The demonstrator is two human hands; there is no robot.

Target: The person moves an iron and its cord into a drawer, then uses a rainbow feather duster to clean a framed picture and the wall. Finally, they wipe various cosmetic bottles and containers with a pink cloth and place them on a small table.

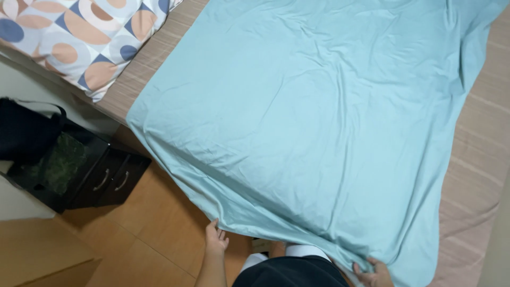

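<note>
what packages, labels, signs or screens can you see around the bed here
None show: no package, label, sign or screen is in view.
Nearest things are plain: a light blue sheet spread on the bed, its near edge held by the left hand and right hand.
A patterned pillow lies at the top left.
A black nightstand stands on the wooden floor.

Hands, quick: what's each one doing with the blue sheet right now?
Left hand: fingers reach up to the near edge of the light blue bed sheet; a closed grip cannot be told.
Right hand: closed on the sheet's bunched edge.
</note>
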